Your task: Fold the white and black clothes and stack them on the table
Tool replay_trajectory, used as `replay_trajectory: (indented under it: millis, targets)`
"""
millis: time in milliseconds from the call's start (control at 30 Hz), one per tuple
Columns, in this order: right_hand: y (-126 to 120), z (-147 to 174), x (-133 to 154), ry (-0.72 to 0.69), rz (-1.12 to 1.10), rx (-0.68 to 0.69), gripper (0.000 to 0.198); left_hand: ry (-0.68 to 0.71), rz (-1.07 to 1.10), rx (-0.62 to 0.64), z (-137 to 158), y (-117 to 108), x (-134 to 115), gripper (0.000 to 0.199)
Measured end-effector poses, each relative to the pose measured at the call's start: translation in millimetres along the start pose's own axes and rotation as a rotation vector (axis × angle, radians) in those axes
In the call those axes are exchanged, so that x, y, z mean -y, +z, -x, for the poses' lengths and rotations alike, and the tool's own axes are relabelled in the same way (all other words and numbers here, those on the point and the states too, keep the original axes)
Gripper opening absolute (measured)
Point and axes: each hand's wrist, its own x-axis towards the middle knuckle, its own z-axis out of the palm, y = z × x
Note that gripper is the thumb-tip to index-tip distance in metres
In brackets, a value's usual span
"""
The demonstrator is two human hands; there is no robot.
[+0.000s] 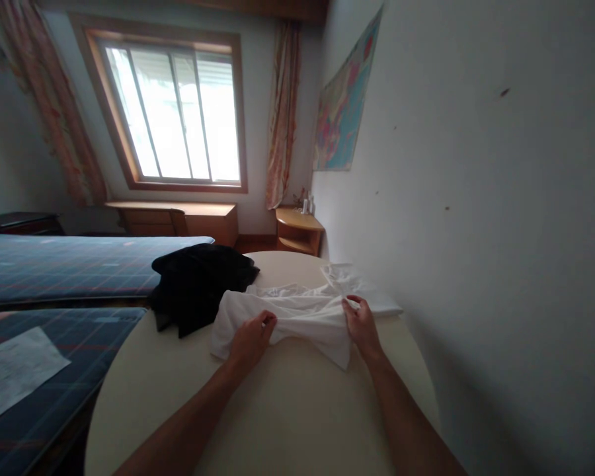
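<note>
A white cloth garment [302, 311], crumpled and partly spread, lies across a round cream table [297, 410]. Its exact kind cannot be made out. My left hand [254, 334] pinches the near edge of the fabric left of the middle, fingers closed. Farther right, my right hand [361, 320] grips the same cloth between thumb and fingers. Between the two hands the edge is slightly raised and sags. A black garment [198, 284] sits in a heap at the table's left, next to the white one.
Two plaid mattresses [79, 268] are at the left, with a paper sheet [20, 370] on the nearer one. A white wall [500, 264] runs close along the table's right side. Beyond stand a wooden desk [203, 210] and a corner shelf [300, 221].
</note>
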Motion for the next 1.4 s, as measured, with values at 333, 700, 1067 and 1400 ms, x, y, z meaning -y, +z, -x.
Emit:
replay_trajectory:
  millis: [333,700,1067,1400]
  targets:
    - [10,20,13,-0.424,0.197,0.355,0.025,-0.045,-0.051,-0.001,1,0,3,0.013]
    - [-23,11,8,-0.375,0.497,0.573,0.034,-0.075,-0.042,-0.013,-1,-2,7,0.013]
    - [-28,4,6,-0.214,0.446,0.601,0.024,-0.117,-0.075,0.032,-1,-4,5,0.014]
    - [-21,8,17,-0.086,0.124,0.392,0.037,-0.114,-0.103,0.061,0,-6,0,0.017]
